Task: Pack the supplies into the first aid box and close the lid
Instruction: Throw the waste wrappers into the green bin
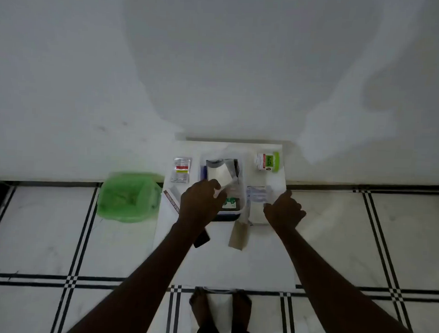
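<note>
The open first aid box, white with a dark blue base, stands on a white board on the floor. Inside lies a pale flat pad. My left hand hovers over the box's near left part, fingers closed on a small white packet. My right hand rests at the box's right, fingertips touching a clear wrapped packet; whether it grips it is unclear. A silver sachet lies left of the box. A white and green carton lies at the far right.
A green translucent lid lies on the floor left of the board. A brown paper strip and a dark flat object lie near the box's front. A printed box sits by my left wrist. My bare feet stand below. A white wall rises behind.
</note>
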`<state>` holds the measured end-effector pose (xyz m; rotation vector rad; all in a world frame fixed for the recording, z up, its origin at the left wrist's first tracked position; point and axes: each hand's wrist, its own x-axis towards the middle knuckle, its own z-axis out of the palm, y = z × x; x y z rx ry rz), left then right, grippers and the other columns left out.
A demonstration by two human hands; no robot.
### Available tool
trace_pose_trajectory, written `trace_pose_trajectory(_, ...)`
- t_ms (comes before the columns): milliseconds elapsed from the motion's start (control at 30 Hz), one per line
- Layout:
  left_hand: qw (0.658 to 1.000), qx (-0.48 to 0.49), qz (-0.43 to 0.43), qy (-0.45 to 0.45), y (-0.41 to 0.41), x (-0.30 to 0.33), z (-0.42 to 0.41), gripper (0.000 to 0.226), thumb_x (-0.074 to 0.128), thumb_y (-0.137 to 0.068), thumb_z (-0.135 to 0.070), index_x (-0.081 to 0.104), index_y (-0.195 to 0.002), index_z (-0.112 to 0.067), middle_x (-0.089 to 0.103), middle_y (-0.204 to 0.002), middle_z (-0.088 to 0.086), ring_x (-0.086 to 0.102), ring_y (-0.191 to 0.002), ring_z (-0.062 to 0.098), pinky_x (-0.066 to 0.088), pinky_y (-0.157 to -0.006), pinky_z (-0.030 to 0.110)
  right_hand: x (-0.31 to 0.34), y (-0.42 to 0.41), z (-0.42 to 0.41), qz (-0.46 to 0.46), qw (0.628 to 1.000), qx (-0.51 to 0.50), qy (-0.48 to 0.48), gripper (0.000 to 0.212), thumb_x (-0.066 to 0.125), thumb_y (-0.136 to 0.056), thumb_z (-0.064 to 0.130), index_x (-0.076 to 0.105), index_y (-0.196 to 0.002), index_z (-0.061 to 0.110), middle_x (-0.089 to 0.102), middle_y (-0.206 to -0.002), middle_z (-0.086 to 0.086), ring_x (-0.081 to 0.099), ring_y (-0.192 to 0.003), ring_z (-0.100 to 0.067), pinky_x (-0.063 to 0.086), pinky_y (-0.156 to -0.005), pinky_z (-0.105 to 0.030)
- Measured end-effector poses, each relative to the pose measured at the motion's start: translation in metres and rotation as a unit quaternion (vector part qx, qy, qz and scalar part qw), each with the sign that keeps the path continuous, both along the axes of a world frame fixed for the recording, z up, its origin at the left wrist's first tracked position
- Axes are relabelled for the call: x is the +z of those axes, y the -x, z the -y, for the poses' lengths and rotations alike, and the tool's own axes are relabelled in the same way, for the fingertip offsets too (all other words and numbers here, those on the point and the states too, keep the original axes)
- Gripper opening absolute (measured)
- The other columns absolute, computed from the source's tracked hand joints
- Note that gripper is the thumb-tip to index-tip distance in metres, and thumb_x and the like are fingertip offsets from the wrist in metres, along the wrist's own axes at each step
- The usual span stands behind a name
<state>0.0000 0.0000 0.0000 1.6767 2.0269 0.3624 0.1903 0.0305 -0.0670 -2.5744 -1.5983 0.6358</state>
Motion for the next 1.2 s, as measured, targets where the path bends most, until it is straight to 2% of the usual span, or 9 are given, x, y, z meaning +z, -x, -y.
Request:
trace_pose_trajectory(100,1.0,-0.002,-0.004,0.0,-0.002,-0.012,-0.009,0.032,0.058,-0.093,-0.041,0.068,-0.108,-0.015,0.072,-0.102,0.001,0.068,-0.09,0.017,0.049,-0.068,0.024,-0.012,-0.003,-0.004,-0.027,0.998,-0.061,-0.004,0.027,0.066,-0.08,0.023,0.062,-0.097,0.003,0.07,-0.096,-0.018,0.067,-0.093,-0.037,0.047,-0.085,-0.041)
trace_pose_trajectory(200,1.0,-0.015,-0.001,-0.005,-0.001,-0.021,-0.016,0.033,0.061,-0.091,-0.041,0.067,-0.111,-0.016,0.072,-0.106,0.001,0.069,-0.093,0.017,0.056,-0.073,0.028,-0.018,0.001,-0.004,-0.003,0.996,-0.085,-0.039,0.033,0.075,-0.072,0.025,0.062,-0.089,0.001,0.067,-0.087,-0.021,0.066,-0.083,-0.039,0.05,-0.075,-0.043)
trace_pose_trajectory(300,0.999,-0.023,-0.023,-0.027,-0.001,-0.028,-0.026,0.03,0.058,-0.092,-0.041,0.068,-0.109,-0.019,0.072,-0.103,0.001,0.067,-0.09,0.017,0.057,-0.073,0.032,-0.024,0.001,-0.003,0.027,0.996,-0.088,-0.007,0.055,0.075,-0.066,0.025,0.052,-0.11,0.001,0.062,-0.102,-0.021,0.059,-0.096,-0.04,0.045,-0.084,-0.044)
trace_pose_trajectory(367,0.998,-0.028,-0.037,-0.037,-0.001,-0.029,-0.03,0.028,0.057,-0.093,-0.04,0.068,-0.108,-0.019,0.072,-0.101,0.001,0.067,-0.089,0.017,0.054,-0.071,0.03,-0.026,0.001,-0.004,0.023,0.995,-0.096,0.007,0.054,0.073,-0.067,0.019,0.05,-0.112,0.0,0.065,-0.102,-0.021,0.06,-0.097,-0.04,0.042,-0.086,-0.044)
trace_pose_trajectory(567,0.996,-0.037,-0.053,-0.056,-0.002,-0.021,-0.037,0.021,0.058,-0.093,-0.029,0.068,-0.108,-0.018,0.072,-0.104,0.001,0.068,-0.092,0.017,0.049,-0.07,0.026,-0.004,-0.015,0.0,-0.157,0.973,-0.166,-0.045,0.032,0.069,-0.076,0.011,0.061,-0.106,0.005,0.069,-0.108,-0.018,0.064,-0.105,-0.036,0.048,-0.09,-0.04)
trace_pose_trajectory(700,0.993,-0.05,-0.074,-0.08,0.008,-0.009,-0.048,0.02,0.062,-0.09,-0.016,0.07,-0.109,-0.016,0.072,-0.108,0.004,0.067,-0.096,0.02,0.052,-0.073,0.032,0.034,-0.025,0.004,-0.234,0.963,-0.105,-0.087,0.018,0.075,-0.074,0.013,0.075,-0.092,0.013,0.075,-0.097,-0.009,0.068,-0.093,-0.026,0.047,-0.083,-0.028)
trace_pose_trajectory(800,0.981,-0.126,-0.13,-0.067,0.016,-0.01,-0.06,0.033,0.069,-0.086,-0.014,0.066,-0.119,-0.014,0.068,-0.115,0.006,0.062,-0.105,0.024,0.053,-0.075,0.035,0.061,-0.02,0.005,-0.263,0.952,-0.064,-0.144,0.009,0.072,-0.077,0.015,0.075,-0.086,0.014,0.074,-0.088,-0.004,0.066,-0.084,-0.019,0.045,-0.079,-0.027)
trace_pose_trajectory(1033,0.954,-0.248,-0.158,-0.062,0.0,-0.026,-0.077,0.057,0.079,-0.074,-0.005,0.06,-0.127,-0.007,0.059,-0.127,0.016,0.057,-0.113,0.031,0.056,-0.076,0.041,0.064,-0.009,0.0,-0.268,0.951,-0.028,-0.154,0.018,0.071,-0.081,0.018,0.073,-0.095,0.007,0.073,-0.094,-0.009,0.064,-0.087,-0.022,0.04,-0.078,-0.026)
trace_pose_trajectory(1200,0.939,-0.291,-0.155,-0.101,-0.005,-0.026,-0.086,0.049,0.072,-0.079,-0.007,0.059,-0.126,-0.008,0.053,-0.126,0.018,0.052,-0.112,0.03,0.052,-0.084,0.041,0.056,-0.01,0.001,-0.268,0.951,-0.025,-0.15,0.013,0.07,-0.082,0.015,0.073,-0.092,0.006,0.073,-0.09,-0.008,0.062,-0.081,-0.018,0.04,-0.075,-0.025)
